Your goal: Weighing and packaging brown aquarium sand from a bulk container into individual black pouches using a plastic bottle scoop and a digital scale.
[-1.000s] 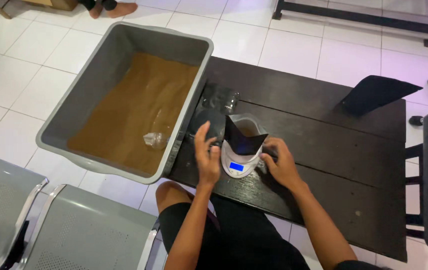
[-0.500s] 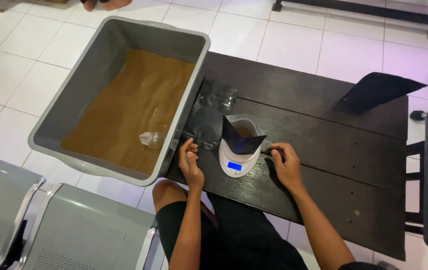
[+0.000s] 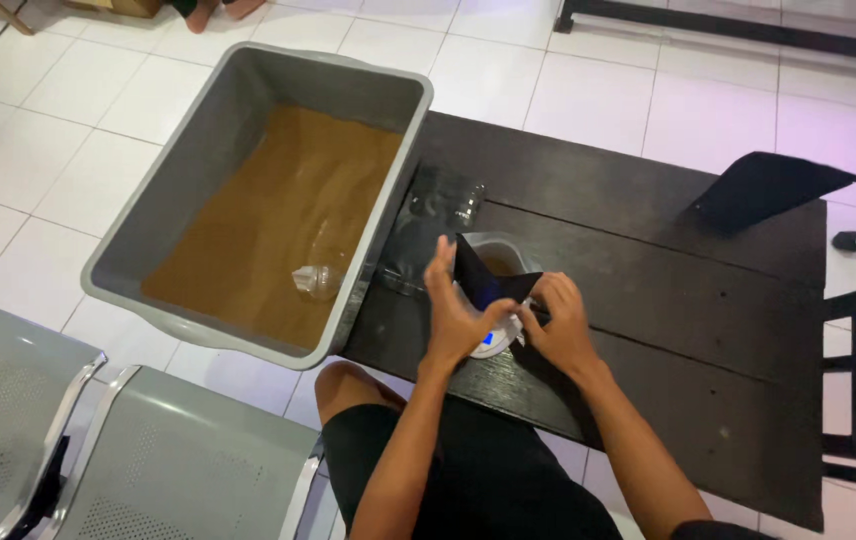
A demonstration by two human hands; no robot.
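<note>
Pouch (image 3: pixel 488 280), black, on small scale (image 3: pixel 493 340): framed by spread left hand (image 3: pixel 453 310); edge seemingly pinched by right hand (image 3: pixel 558 325). Best kept upright, lightly supported.

Tiled waiting area: perforated metal bench seats (image 3: pixel 98 460), white floor tiles (image 3: pixel 588 90).

Pouch (image 3: pixel 488 278) on scale (image 3: pixel 493 335) on table (image 3: pixel 648 330), tub (image 3: pixel 188 160) left, scoop (image 3: pixel 316 280) in tub

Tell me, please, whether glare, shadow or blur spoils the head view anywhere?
Head view: mostly sharp and evenly lit; pale glare on the white floor tiles; left hand slightly motion-blurred by the black pouch; dark table swallows detail; scoop in the grey bin is indistinct.
</note>
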